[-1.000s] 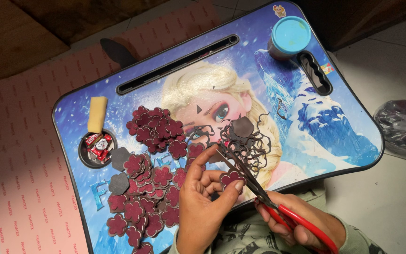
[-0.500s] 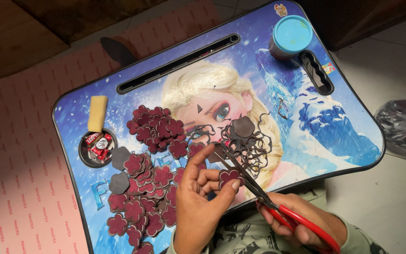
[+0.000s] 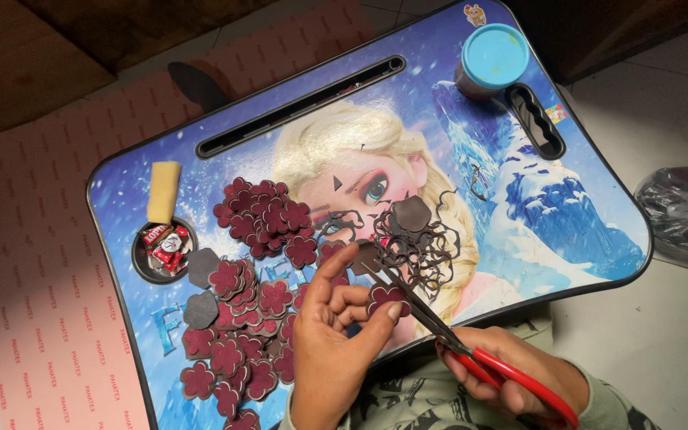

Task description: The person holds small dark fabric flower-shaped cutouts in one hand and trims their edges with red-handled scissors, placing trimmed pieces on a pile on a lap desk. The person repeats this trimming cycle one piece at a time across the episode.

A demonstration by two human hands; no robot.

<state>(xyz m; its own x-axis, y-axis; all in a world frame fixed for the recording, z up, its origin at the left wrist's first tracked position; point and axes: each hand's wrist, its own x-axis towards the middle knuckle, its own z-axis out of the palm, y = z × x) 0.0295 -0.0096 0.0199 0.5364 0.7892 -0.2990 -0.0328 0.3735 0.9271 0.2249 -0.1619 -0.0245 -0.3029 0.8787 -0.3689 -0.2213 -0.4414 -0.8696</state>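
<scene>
My left hand [image 3: 336,342] pinches a small maroon flower-shaped cutout [image 3: 386,297] between thumb and fingers. My right hand [image 3: 519,374] grips red-handled scissors [image 3: 471,350], whose dark blades reach up-left to the cutout's edge. Both hands hover over the near edge of a blue lap tray [image 3: 567,207] with a cartoon print. Heaps of finished maroon flower cutouts [image 3: 260,215] lie on the tray's middle and lower left. A tangle of thin dark trimmings [image 3: 424,239] sits just beyond the scissor tips.
A yellow sponge [image 3: 163,189] and a round cup well with small red wrappers [image 3: 165,248] sit on the tray's left. A blue-lidded pot [image 3: 491,57] stands at the far right corner. A pink mat [image 3: 33,263] lies left, a dark plastic bag [image 3: 686,211] right.
The scissors and the left hand have shifted only slightly, with the cutout turned a little between the fingers. The piles on the tray have not moved.
</scene>
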